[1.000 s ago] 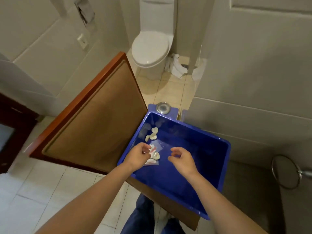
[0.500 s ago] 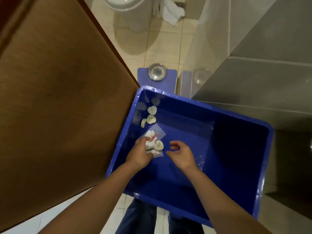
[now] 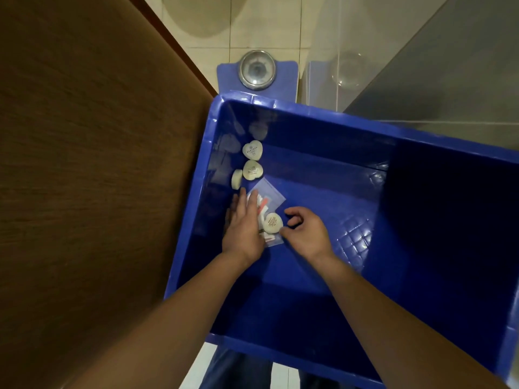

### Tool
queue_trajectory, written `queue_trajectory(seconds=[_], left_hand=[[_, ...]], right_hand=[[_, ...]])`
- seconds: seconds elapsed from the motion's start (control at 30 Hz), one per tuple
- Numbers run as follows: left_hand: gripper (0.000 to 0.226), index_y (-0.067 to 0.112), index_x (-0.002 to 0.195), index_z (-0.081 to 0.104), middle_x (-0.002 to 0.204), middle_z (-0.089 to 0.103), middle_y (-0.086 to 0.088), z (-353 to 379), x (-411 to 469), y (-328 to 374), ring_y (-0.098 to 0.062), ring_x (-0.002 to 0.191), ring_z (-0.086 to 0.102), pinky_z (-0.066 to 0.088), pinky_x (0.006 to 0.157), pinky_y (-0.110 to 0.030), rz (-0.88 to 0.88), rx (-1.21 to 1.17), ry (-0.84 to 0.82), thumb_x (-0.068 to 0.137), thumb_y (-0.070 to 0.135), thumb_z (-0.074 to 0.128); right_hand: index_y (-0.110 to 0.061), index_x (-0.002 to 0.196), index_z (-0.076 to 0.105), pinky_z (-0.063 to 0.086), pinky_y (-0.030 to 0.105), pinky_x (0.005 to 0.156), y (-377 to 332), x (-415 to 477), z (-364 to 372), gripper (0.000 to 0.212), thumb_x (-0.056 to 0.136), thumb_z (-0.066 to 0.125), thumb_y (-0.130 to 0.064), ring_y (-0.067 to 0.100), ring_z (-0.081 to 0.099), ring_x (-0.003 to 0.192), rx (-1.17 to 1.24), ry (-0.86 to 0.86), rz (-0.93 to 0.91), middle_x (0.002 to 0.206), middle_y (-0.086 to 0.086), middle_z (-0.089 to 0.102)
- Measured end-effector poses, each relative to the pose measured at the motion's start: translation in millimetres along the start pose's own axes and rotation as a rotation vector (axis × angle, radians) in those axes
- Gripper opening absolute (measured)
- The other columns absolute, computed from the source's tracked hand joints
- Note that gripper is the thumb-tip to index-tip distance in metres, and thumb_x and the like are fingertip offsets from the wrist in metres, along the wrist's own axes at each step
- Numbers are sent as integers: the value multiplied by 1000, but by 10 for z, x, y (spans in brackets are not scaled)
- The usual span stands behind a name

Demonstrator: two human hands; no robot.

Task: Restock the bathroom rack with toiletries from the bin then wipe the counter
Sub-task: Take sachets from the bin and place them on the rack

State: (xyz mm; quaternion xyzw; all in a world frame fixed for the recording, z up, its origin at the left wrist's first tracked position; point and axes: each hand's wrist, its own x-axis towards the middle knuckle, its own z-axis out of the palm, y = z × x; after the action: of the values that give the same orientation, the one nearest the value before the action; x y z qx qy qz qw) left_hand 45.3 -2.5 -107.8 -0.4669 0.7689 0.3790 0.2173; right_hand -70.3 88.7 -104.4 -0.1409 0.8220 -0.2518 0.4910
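room: beige tiled floor (image 3: 266, 26), glossy, square tiles with thin joints. a brown wood-grain panel (image 3: 84, 164) with a reddish edge fills the left side. a grey wall (image 3: 463, 66) stands at upper right. one blue scale (image 3: 283, 77) with a round chrome dial lies on the floor just beyond the bin.

surface: one blue plastic bin (image 3: 309, 110), rectangular, with shiny walls that mirror the contents. part of its floor is embossed in a diamond grid.

contents, all in the bin's left half:
- four small white soaps. two are heart-shaped and printed (image 3: 252, 150), near the left wall. one stands on edge just beside them. one rounded soap (image 3: 273, 223) rests on the packets.
- clear plastic packets (image 3: 271, 196), flat, with white and red items inside. number cannot be told.

hands: left hand (image 3: 243, 226) lies flat on the packets, fingers straight, gripping nothing. right hand (image 3: 304, 230) is curled just beside the rounded soap, thumb tip at the packet edge. whether it pinches anything cannot be told.
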Motion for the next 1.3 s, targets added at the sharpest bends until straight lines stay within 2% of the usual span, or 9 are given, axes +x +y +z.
queue_trajectory(seconds=[0.13,0.33,0.5,0.63,0.8,0.93,1.03,1.17,1.3], left_hand=[[101,26,153,-3,161,-9,1,29,9,5,-23,148,-5,17,119,-45,-4,64,67,82,8,67],[104,25,152,-10,150,16,-6,10,33,83,-28,126,32,32,105,-39,-57,255,125,82,9,65],[99,23,152,-9,126,50,-8,30,44,82,-27,110,50,40,94,-40,-105,330,110,85,18,64],[91,25,152,-5,115,62,-9,-1,-21,106,-28,100,60,47,73,-36,-193,92,-6,90,33,61],[92,16,153,5,140,49,-11,-6,-108,216,-32,120,53,49,95,-41,-323,-396,-62,87,31,66],[92,19,153,6,137,50,-12,-61,-244,346,-34,110,59,56,82,-51,-363,-530,-52,86,31,68],[87,17,153,6,127,49,-5,-120,-373,453,-28,97,59,59,72,-44,-379,-584,-48,89,24,65],[58,10,140,32,115,58,-6,-245,-527,592,-23,95,57,48,80,-31,-287,-489,2,90,12,61],[33,13,123,51,112,64,-3,-396,-666,791,-19,94,60,50,82,-32,-178,-450,-24,91,8,54]], right_hand=[[-17,119,60,49,26,70,9,26,28,42,80,72,-12,15,57,79,5,7,0,94,-1,57],[-19,120,60,47,23,69,68,17,60,43,79,72,-12,12,55,78,46,24,19,94,-3,55],[-19,120,58,47,25,70,111,-12,61,43,79,72,-15,13,54,77,67,36,35,92,-4,55],[-18,125,54,49,28,70,111,-50,14,48,80,70,-17,15,56,79,67,31,62,92,-4,55],[-19,133,46,45,25,75,86,-177,-97,56,82,69,-25,15,57,92,95,31,152,108,-2,54],[-16,144,32,48,35,95,40,-304,-154,76,79,72,-25,25,55,117,159,-18,290,134,8,49],[-14,148,23,57,41,81,-39,-460,-231,80,82,68,-12,28,62,109,377,-76,425,131,12,53],[-14,134,41,58,41,78,-135,-703,-356,62,79,65,2,27,67,97,472,-9,427,110,9,63],[-15,93,58,55,32,68,-215,-923,-533,24,78,66,2,23,65,85,472,89,369,92,6,66]])
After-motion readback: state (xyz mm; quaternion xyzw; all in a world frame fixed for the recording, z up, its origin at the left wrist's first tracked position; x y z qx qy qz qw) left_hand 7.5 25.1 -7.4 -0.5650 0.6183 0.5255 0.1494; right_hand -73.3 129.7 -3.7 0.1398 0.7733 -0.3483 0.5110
